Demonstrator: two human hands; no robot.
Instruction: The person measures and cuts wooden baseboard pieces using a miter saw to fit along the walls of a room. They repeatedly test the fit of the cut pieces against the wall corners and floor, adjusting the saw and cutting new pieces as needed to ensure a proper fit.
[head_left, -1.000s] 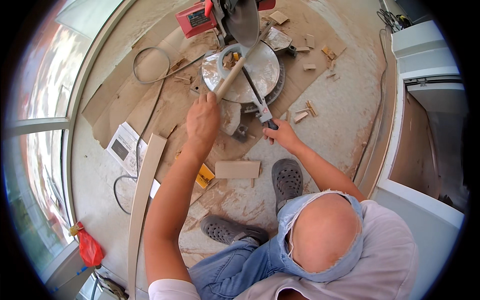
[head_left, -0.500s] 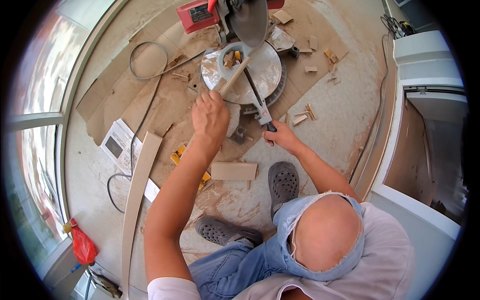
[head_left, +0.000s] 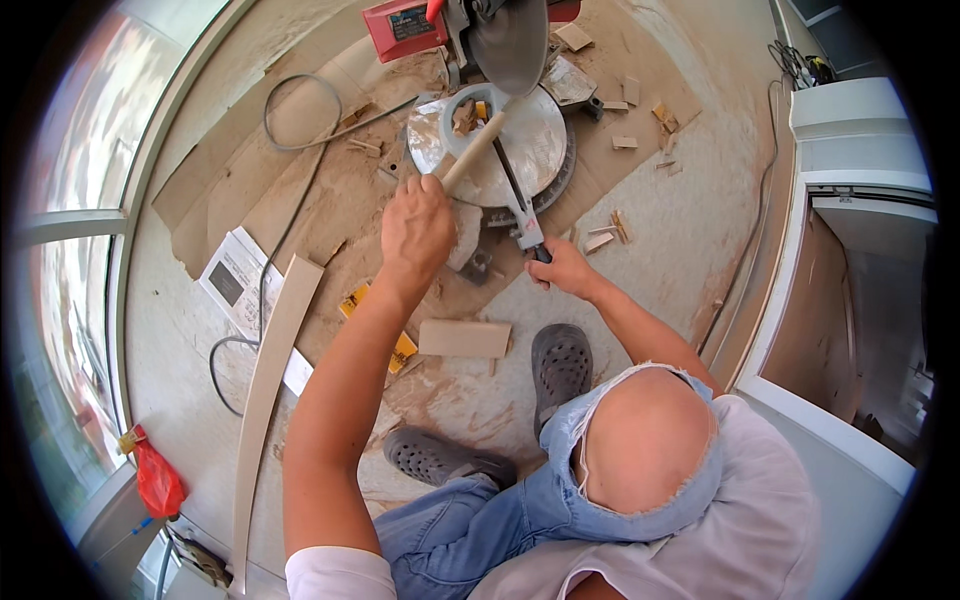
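Observation:
A mitre saw stands on the floor in front of me, its round metal table [head_left: 545, 150] dusty and its blade [head_left: 508, 50] raised above the far side. My left hand [head_left: 416, 222] is closed on the near end of a narrow wooden strip [head_left: 476, 154], which lies slantwise across the left part of the table. My right hand [head_left: 562, 270] is wrapped round the black handle [head_left: 542, 253] at the end of the saw's grey front arm. Wood scraps [head_left: 466, 118] lie in the opening of the ring-shaped part beyond the strip.
Cardboard [head_left: 225, 190] and sawdust cover the floor around the saw. A long board [head_left: 268, 390] lies to my left, over printed sheets [head_left: 232, 275] and near a cable [head_left: 292, 225]. A short board [head_left: 463, 338] lies by my shoes. Small offcuts [head_left: 600, 242] are scattered on the right.
The whole view has shifted slightly. Both hands keep their hold on the wooden strip and the handle, and the blade stays raised.

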